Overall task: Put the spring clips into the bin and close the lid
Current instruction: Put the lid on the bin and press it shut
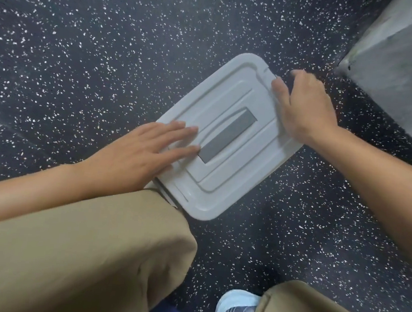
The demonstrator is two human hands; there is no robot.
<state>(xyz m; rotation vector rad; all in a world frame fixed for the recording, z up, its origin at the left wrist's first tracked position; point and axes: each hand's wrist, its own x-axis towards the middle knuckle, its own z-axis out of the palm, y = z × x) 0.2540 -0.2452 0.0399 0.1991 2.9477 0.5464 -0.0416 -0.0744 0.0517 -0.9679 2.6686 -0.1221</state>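
A pale grey lid [231, 191] with a dark grey handle strip [228, 135] lies flat on top of the bin, which stands on the floor and is almost wholly hidden under it. My left hand [134, 156] rests flat on the lid's near-left part, fingers spread and reaching the handle strip. My right hand [305, 107] curls over the lid's right edge, thumb on top near the far corner latch. No spring clips are visible; the bin's inside is covered.
The floor [110, 46] is dark with white speckles. A grey concrete block [405, 61] stands at the far right. My tan trouser legs [77, 256] and a light shoe [235, 307] fill the near side, the left knee touching the bin.
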